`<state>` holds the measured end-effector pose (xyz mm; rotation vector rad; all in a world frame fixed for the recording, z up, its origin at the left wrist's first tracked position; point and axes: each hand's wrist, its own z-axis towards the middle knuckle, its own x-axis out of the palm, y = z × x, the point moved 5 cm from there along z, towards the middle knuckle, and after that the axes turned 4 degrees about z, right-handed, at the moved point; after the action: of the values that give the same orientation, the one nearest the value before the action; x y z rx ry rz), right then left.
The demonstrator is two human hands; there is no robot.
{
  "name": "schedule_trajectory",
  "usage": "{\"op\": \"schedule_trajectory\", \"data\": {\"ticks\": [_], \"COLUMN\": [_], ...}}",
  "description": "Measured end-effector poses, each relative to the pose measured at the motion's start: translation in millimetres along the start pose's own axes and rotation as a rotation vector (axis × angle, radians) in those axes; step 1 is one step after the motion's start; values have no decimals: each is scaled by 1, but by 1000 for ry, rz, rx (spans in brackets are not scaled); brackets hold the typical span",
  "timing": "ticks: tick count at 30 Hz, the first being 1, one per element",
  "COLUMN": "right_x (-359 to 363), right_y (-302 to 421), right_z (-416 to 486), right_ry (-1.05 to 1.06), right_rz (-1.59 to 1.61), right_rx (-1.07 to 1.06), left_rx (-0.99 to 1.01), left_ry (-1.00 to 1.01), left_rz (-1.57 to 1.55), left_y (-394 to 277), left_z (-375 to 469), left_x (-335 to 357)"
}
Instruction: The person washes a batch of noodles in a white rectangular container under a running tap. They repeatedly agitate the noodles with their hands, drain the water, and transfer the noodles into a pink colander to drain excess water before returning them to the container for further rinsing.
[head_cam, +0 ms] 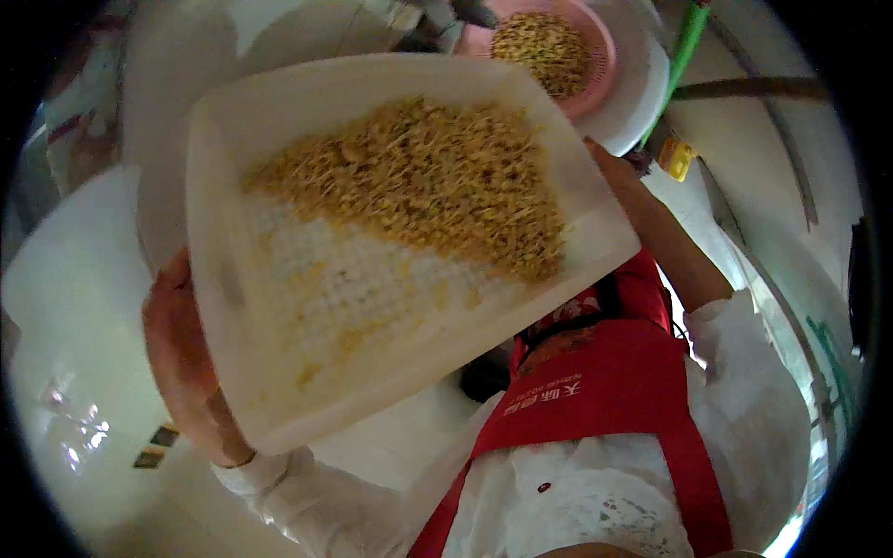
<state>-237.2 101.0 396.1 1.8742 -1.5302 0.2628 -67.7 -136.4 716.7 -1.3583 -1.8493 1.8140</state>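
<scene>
A white plastic basket (411, 363) with a grid bottom is held tilted before me. A heap of small yellowish-brown sprouts (432, 181), apparently sprouted beans or grain, fills its upper and right part; scraps cling to the bare grid. My left hand (174, 328) grips the basket's left wall, its fingers partly hidden. At the right wall is my right hand (601, 155), mostly hidden behind the basket, which it supports. Beyond the far right corner, a pink plastic colander (601, 63) with similar sprouts (544, 52) sits in a pale round basin (645, 91).
A green hose or pole (687, 56) runs down beside the basin. Near it lies a small yellow object (676, 159). A large pale rounded surface (77, 293) stands at the left, above a tiled floor (202, 516). My red apron (593, 383) bears writing.
</scene>
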Motion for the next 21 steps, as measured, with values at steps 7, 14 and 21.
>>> {"op": "schedule_trajectory", "data": {"ticks": [7, 14, 21], "right_x": [-7, 15, 105], "right_y": [10, 24, 13], "right_z": [12, -2, -85], "right_ry": [-173, -80, 145], "right_rz": [-242, -775, -955], "right_rx": [-99, -502, -750], "left_rx": [-391, -593, -460], "left_ry": [-51, -399, -702], "left_rz": [-262, -679, -723], "left_y": [105, 214, 326], "left_z": [-31, -104, -174], "left_x": [-56, -55, -20]}}
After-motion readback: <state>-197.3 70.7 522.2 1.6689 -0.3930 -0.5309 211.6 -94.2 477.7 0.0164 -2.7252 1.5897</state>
